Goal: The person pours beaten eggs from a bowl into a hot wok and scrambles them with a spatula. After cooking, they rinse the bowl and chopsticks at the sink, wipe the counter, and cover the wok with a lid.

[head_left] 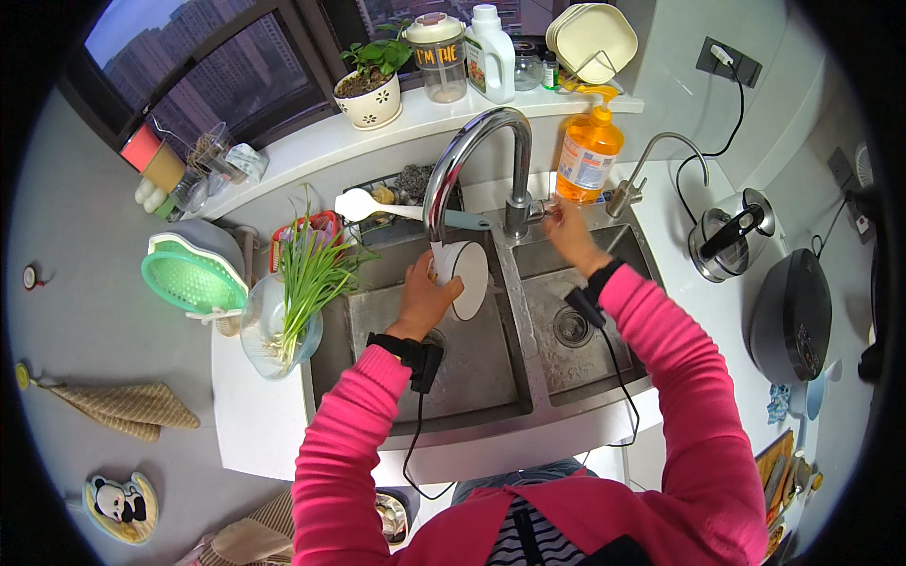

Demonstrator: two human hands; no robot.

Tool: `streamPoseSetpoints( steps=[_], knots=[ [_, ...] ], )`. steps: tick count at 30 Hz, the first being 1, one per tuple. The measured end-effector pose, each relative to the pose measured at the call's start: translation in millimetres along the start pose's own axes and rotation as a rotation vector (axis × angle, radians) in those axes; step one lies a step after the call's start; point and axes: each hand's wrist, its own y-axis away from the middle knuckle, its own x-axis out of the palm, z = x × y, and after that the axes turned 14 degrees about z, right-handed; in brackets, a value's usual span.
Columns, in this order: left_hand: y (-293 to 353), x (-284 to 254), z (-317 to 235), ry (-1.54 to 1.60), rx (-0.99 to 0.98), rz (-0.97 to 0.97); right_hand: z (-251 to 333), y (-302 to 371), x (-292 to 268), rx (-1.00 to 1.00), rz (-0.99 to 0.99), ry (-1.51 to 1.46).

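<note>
My left hand (423,300) grips a white bowl (470,283) with a dark rim. It is tilted on its side under the spout of the tall chrome faucet (520,170), over the left basin of the steel sink (444,401). Whether water runs from the spout is hard to make out. At the faucet's base, my right hand (572,238) has its fingers closed on the small side handle (539,209). Close behind that hand stands an orange pump bottle (590,156).
Left of the sink, green onions (316,274) lean in a clear bowl (253,325) beside a green colander (189,281). A white-headed brush (363,205) lies behind the basin. To the right are a slim second tap (672,138), a glass kettle (731,241) and a dark rice cooker (793,316).
</note>
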Motion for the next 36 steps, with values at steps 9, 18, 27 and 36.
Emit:
streamPoseSetpoints(
  steps=[9, 18, 27, 36],
  knots=[
    [40.1, 5.6, -57.0, -0.521, -0.045, -0.021, 8.5, -42.6, -31.8, 0.045, 0.326, -0.202],
    [61.8, 42.7, -101.8, -0.748, 0.112, -0.099, 32.7, 52.6, 5.4, -0.567, 0.160, -0.119],
    [94.3, 54.3, -109.7, -0.973, 0.260, -0.102, 58.4, 129.4, -17.1, -0.438, 0.153, -0.055],
    [113.2, 51.3, -102.2, -1.055, 0.413, -0.098, 64.5, 213.7, 2.2, -0.281, -0.157, 0.180]
  ],
)
